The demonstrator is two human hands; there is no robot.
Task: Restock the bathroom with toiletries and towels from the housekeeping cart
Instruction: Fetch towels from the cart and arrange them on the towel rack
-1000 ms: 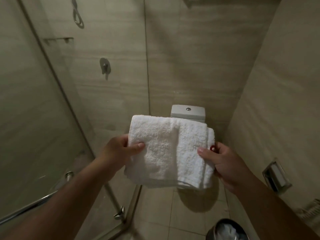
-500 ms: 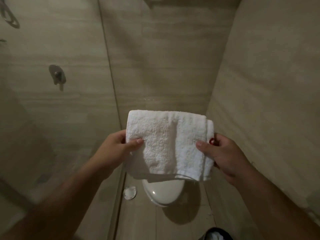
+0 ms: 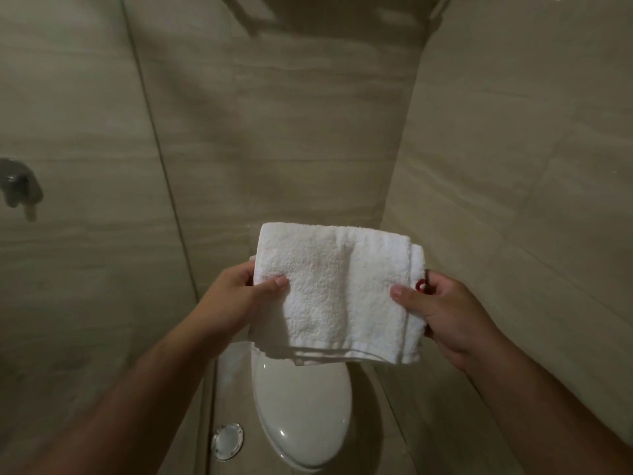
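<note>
We hold one folded white towel (image 3: pixel 337 293) in the air above the one closed toilet (image 3: pixel 303 413), and it hides the lid's far end. Our left hand (image 3: pixel 236 303) pinches its left edge, thumb in front. Our right hand (image 3: pixel 442 313) pinches the right edge, one small red item (image 3: pixel 420 286) at its fingers. One round floor drain (image 3: pixel 227 441) lies left of the toilet, and one shower valve (image 3: pixel 19 186) sits far left.

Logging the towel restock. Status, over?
Grips: left hand and right hand each pinch an end of the white towel. Towel folded, held above the toilet lid. No obstruction seen.
</note>
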